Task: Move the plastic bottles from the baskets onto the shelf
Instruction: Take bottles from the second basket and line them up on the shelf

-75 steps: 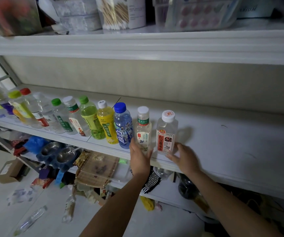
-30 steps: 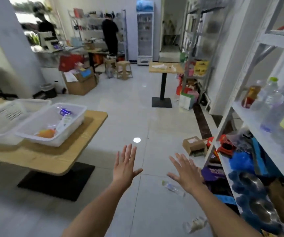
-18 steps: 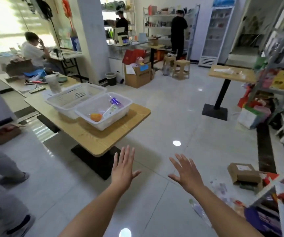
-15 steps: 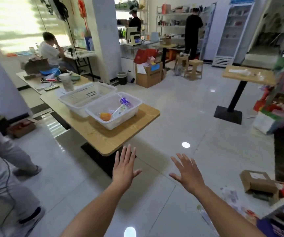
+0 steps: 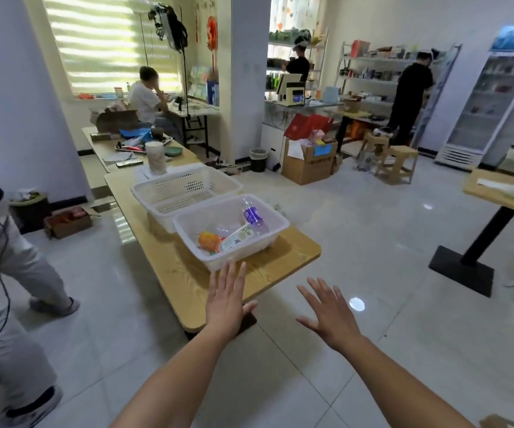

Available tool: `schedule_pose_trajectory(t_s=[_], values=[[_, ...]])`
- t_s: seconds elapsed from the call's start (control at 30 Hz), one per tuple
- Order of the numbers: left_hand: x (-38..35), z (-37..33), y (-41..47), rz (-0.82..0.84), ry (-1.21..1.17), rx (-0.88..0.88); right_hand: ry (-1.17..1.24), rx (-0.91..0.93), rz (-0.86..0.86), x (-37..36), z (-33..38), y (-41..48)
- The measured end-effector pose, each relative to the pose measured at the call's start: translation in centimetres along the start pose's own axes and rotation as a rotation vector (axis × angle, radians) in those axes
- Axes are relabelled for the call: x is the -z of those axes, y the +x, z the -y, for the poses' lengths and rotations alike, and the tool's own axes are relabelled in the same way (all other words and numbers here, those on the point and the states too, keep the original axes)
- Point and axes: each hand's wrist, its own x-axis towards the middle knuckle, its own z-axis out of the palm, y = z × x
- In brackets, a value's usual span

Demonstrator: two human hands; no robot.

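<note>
Plastic bottles (image 5: 252,218) lie loose in near basket (image 5: 184,234) on counter (image 5: 181,279). Left hand (image 5: 226,299) and right hand (image 5: 331,316) are empty, fingers spread, held out toward it, likely for pickup.

Two baskets sit on the table (image 5: 262,273). The far basket (image 5: 169,183) is behind and to the left. The near basket (image 5: 276,223) is just beside it, toward the table's near end. Three bottles lie in the near basket: a leaning bottle (image 5: 252,218) against its far right wall, a middle bottle (image 5: 237,237) before that, and a left bottle (image 5: 209,240) beside it. A tall cup (image 5: 156,157) stands on the table behind the far basket. The left hand (image 5: 226,307) hangs over the table's near edge, just before the near basket. The right hand (image 5: 331,316) is to its right, over the floor. A second table (image 5: 496,196) stands at the right edge, and a cardboard box (image 5: 308,165) sits on the floor well behind.
</note>
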Motion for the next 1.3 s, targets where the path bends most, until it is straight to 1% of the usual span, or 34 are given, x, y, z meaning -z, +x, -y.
schedule_pose_trajectory(t_s=[0.1, 0.2, 0.4, 0.5, 0.57, 0.63, 0.73, 0.87, 0.97, 1.03, 1.1, 1.17, 1.23, 1.3], values=[[-0.2, -0.6, 3.9, 0.0, -0.028, -0.004, -0.015, 0.005, -0.009, 0.6, -1.9, 3.9], [-1.3, -0.7, 6.3, 0.011, 0.026, -0.022, 0.006, -0.008, -0.021, -0.3, -3.0, 6.6], [-3.2, -0.2, 9.4, 0.09, 0.046, -0.004, 0.023, 0.042, 0.048, -2.2, -4.9, 10.8], [-3.5, 0.9, 12.2, 0.098, 0.077, 0.043, 0.074, 0.067, 0.042, -2.3, -5.5, 15.0], [-3.9, 1.5, 14.5, 0.096, 0.075, 0.113, 0.096, 0.096, 0.031, -2.5, -6.1, 18.1], [-4.6, 2.1, 16.7, 0.124, 0.088, 0.167, 0.095, 0.151, 0.038, -2.8, -6.7, 21.3], [-5.3, 2.7, 19.7, 0.17, 0.109, 0.185, 0.075, 0.241, 0.05, -3.1, -7.7, 26.3], [-5.0, 2.6, 24.4, 0.115, 0.087, 0.292, 0.036, 0.326, 0.021, -1.8, -10.2, 34.2], [-5.6, 2.8, 26.5, 0.128, 0.074, 0.399, 0.047, 0.348, 0.014, -1.4, -11.1, 38.9], [-6.7, 3.0, 26.4, 0.187, 0.075, 0.456, -0.016, 0.423, 0.034, -1.8, -11.3, 40.6], [-7.5, 3.4, 25.6, 0.266, 0.108, 0.493, -0.07, 0.551, 0.055, -2.5, -10.8, 41.0], [-7.6, 4.2, 25.3, 0.303, 0.137, 0.539, -0.077, 0.67, 0.002, -2.4, -9.7, 40.9], [-7.2, 5.3, 25.9, 0.348, 0.154, 0.563, -0.07, 0.715, -0.06, -2.0, -8.4, 42.2], [-7.0, 6.1, 26.3, 0.398, 0.134, 0.539, -0.047, 0.744, -0.007, -2.4, -7.4, 44.3]])
